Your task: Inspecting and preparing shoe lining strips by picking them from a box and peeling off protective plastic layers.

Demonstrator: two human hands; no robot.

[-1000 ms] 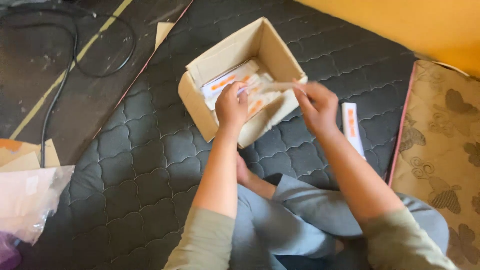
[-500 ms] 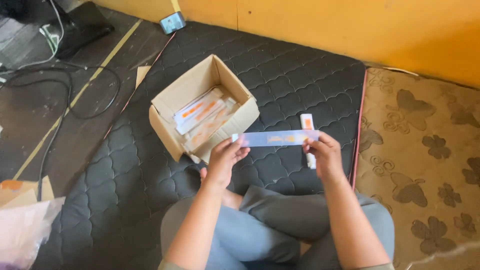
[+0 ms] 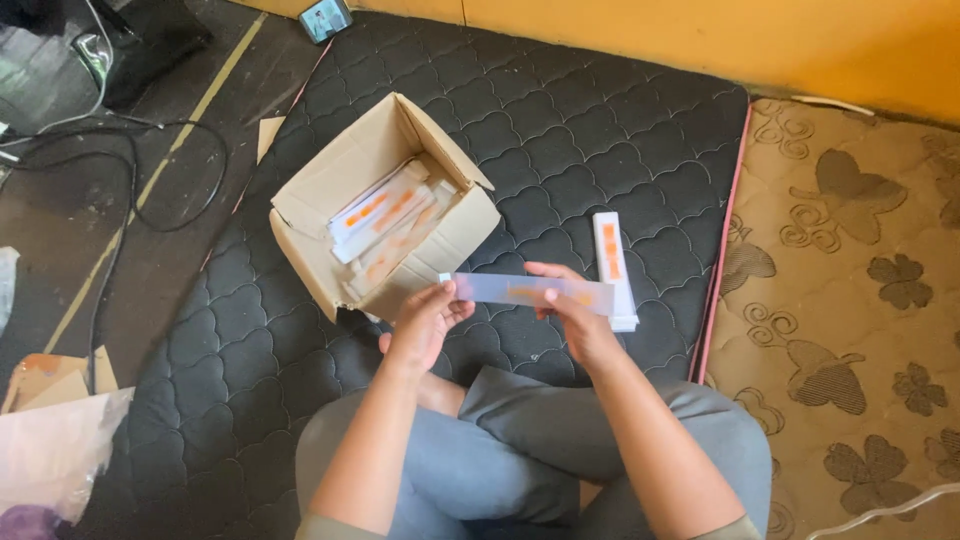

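left hand [image 3: 425, 322] pinching left end of flat white-orange carton [image 3: 528, 291] | right hand [image 3: 572, 315] pinching its right part | open cardboard box [image 3: 383, 212] far left on black mattress [image 3: 560, 130] | folded carton [image 3: 612, 265] just right

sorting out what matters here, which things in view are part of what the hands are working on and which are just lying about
In hand:
left hand and right hand holding a flat white-and-orange carton
open cardboard box with more of them
assembled carton on the mattress

Lying about:
black cables
plastic bag
cardboard scraps
patterned mat
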